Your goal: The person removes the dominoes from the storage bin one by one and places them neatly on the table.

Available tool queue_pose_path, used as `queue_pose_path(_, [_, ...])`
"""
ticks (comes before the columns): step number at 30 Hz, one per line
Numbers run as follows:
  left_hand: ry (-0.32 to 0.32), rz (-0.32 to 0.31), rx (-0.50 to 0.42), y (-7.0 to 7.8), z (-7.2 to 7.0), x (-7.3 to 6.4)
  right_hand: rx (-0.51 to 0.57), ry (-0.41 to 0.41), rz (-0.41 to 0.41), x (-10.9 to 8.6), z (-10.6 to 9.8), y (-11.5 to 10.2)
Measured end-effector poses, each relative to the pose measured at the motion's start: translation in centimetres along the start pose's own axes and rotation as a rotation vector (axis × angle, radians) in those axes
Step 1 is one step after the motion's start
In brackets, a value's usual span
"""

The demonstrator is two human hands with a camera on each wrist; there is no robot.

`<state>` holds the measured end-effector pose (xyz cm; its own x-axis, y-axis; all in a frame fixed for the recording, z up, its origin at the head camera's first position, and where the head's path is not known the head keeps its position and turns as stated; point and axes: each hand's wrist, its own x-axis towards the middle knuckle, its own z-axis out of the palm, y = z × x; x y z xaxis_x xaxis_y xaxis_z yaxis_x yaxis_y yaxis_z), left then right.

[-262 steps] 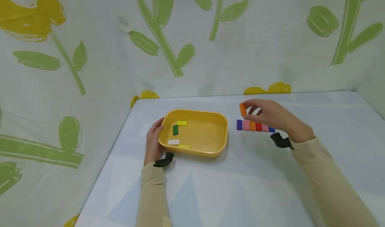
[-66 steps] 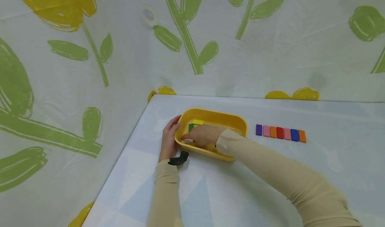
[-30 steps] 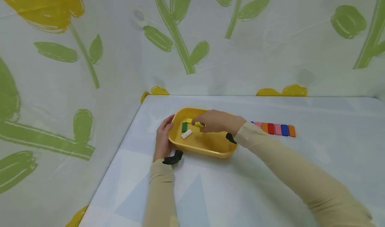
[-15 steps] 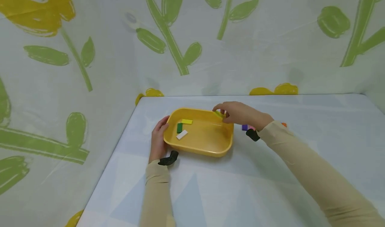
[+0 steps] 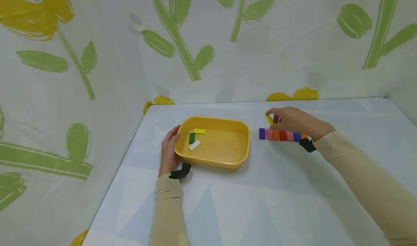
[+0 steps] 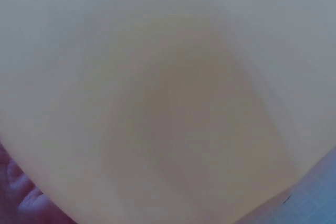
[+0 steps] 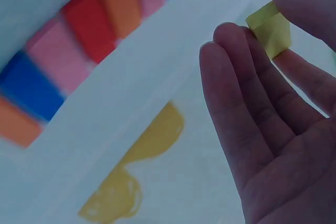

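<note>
My left hand (image 5: 168, 152) grips the left end of a yellow plastic tub (image 5: 224, 152). In the left wrist view a large blurred pale surface fills nearly everything, with a bit of hand (image 6: 31, 198) at the lower left. Over on the right, my right hand (image 5: 294, 121) pinches a yellow block (image 5: 269, 119) just above a row of coloured blocks (image 5: 283, 135). The right wrist view shows the yellow block (image 7: 274, 34) between thumb and index finger, the other fingers extended beside it. The row runs purple, pink, orange, red, pink, blue, orange.
Inside the tub's left part lie a yellow block (image 5: 199, 131), a green block (image 5: 192, 138) and a white block (image 5: 194, 145). The pale table (image 5: 234, 202) meets flower-patterned walls (image 5: 241, 72) at the back and left.
The orange block held earlier now lies at the row's right end. My right hand reached into the tub, took a yellow block and carried it right to the row. The white block has turned.
</note>
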<state>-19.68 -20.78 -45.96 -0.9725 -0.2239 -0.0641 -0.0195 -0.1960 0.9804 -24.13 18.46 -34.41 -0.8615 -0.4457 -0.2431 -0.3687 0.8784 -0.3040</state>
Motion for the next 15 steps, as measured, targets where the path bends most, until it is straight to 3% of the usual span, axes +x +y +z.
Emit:
queue_pose_path(7, [-0.002, -0.001, -0.005, -0.1, 0.1, 0.1, 0.021, 0.017, 0.061, -2.8, -0.3, 4.2])
queue_pose_path(15, [-0.013, 0.001, -0.04, 0.3, 0.2, -0.4, 0.011, 0.012, 0.117, -4.6, 0.9, 8.5])
